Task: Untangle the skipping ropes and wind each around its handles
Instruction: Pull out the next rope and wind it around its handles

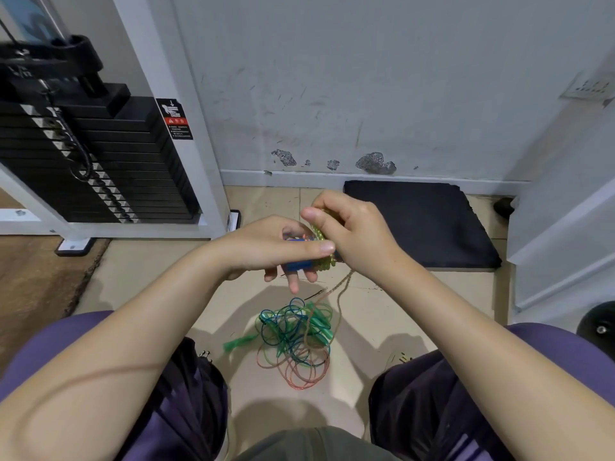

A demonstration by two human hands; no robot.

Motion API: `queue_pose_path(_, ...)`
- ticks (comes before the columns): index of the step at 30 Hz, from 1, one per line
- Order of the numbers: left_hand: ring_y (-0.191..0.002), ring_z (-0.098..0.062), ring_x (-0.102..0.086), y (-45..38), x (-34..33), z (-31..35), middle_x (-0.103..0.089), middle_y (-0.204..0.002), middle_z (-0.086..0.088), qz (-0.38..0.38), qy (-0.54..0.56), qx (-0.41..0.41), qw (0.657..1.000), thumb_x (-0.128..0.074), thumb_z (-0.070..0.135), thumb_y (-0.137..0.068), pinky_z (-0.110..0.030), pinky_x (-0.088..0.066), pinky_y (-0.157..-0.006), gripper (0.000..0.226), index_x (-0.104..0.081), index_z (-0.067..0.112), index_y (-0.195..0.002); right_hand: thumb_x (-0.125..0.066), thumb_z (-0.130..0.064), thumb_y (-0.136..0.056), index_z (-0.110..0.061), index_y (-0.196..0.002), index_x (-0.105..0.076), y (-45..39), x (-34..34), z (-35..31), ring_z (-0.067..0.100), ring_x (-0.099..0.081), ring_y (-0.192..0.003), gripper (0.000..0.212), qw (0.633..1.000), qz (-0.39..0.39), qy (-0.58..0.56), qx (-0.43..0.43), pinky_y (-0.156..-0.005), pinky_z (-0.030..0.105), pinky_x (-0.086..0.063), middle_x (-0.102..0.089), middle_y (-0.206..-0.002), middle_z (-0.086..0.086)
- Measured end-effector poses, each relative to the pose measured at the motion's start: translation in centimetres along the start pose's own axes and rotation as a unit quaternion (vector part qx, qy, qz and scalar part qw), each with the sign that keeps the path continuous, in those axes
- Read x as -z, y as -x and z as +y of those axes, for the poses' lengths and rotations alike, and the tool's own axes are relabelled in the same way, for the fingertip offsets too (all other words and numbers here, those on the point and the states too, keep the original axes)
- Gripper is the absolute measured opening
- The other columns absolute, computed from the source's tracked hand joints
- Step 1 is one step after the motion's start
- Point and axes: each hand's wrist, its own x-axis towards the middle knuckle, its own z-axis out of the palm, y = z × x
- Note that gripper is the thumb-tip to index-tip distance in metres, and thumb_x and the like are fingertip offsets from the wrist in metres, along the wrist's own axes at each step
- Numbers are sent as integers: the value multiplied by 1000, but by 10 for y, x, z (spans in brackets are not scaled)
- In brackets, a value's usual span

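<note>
My left hand (266,247) grips the blue handles (298,265); my right hand (352,237) pinches the yellow-green rope (322,249), part-wound round them, tail trailing to the floor (149,277). I'd judge one rope half done; the tangled pile (296,337) of green, blue, red ropes remains untouched between my knees.

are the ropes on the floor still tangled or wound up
Tangled. The ropes on the floor lie in one loose heap of overlapping green, blue and red loops, not wound round any handle.
</note>
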Motion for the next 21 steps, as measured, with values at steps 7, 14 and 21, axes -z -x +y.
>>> queue_pose_path(7,-39,-14,-36,1,-3,-5,-54,-53,-9,-31,-57,-20,998,-57,67,-80,-22,-31,-43,60,-50,7,-74,-62,-27,-95,-16,-78,-61,1,2,-3,4,-43,-52,20,998,-30,-47,-28,-53,26,-39,-51,-60,-1)
queue_pose_path(14,-54,-13,-42,2,-3,-8,-57,-63,1,-50,-68,-66,994,-58,58,-79,-22,-34,-50,40,-54,19,-88,-66,-23,-92,-15,-90,-54,0,15,4,12,-47,-69,15,981,-129,-131,-65,-68,29,-40,-51,-74,4)
queue_pose_path(21,-49,-9,-40,2,7,-7,-55,-63,-2,48,-7,-108,993,-57,41,-95,-16,-32,-47,27,-53,15,-86,-66,-31,-92,-20,-102,-68,-1,23,1,21,-50,-63,15,961,-111,-219,-130,-56,30,-39,-61,-78,4)
